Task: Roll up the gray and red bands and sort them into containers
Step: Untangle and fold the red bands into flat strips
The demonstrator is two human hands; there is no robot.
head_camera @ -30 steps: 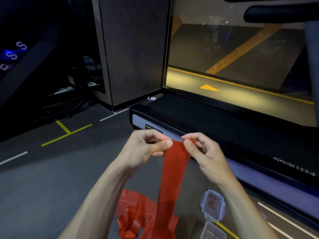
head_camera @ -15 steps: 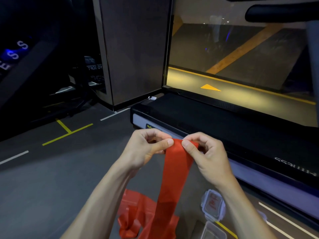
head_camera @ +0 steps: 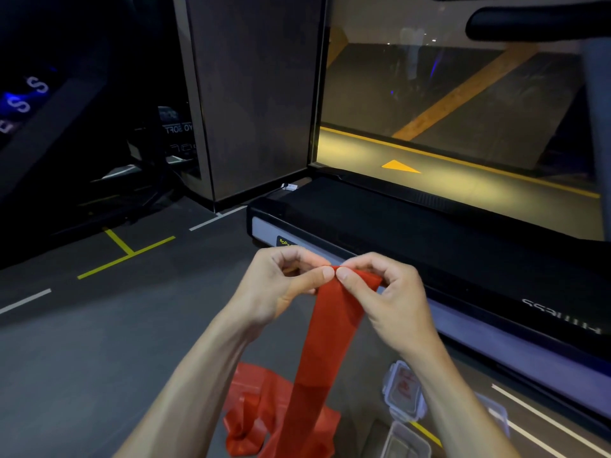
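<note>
the band [head_camera: 330, 328] is a plain, even red from its top end down to the heap of it on the floor [head_camera: 66, 352], which is dark grey. the floor carries white dashes [head_camera: 24, 301] and a yellow-green t-shaped marking [head_camera: 124, 252]. the treadmill [head_camera: 429, 233] has a black deck with a pale silver-lilac side rail and a small black label with yellow lettering. the container lid [head_camera: 404, 391] is clear with a red print in its middle. beyond the glass, the ground is lit yellowish and bears orange-yellow stripes and an orange-yellow arrow [head_camera: 400, 166].
</note>
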